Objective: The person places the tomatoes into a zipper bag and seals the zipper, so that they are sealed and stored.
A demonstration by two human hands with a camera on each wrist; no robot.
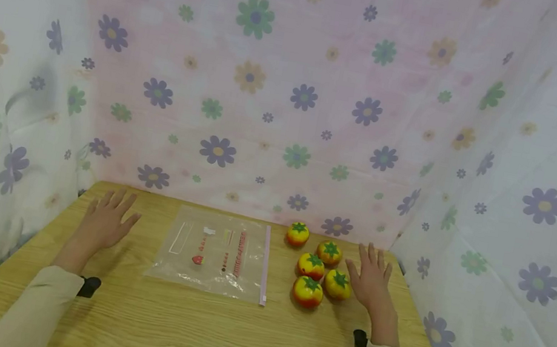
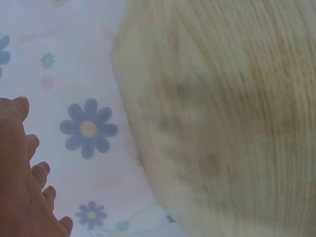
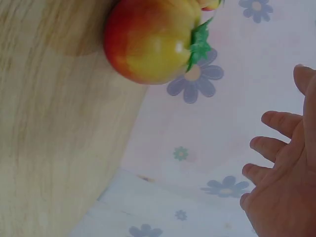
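My left hand hovers palm down over the left part of the table, fingers spread, holding nothing. To its right lies a flat, clear zip bag with red print and a pink slider strip along its right edge. Several red-and-yellow toy tomatoes with green leaf tops stand in a cluster right of the bag. Beside that cluster is my right hand, its fingers straight and spread, with nothing in it. The right wrist view shows one tomato close up, apart from the fingers.
The wooden table ends at a flowered curtain at the back, with more flowered cloth on both sides. A dark wrist strap shows at the left sleeve and another strap at the right.
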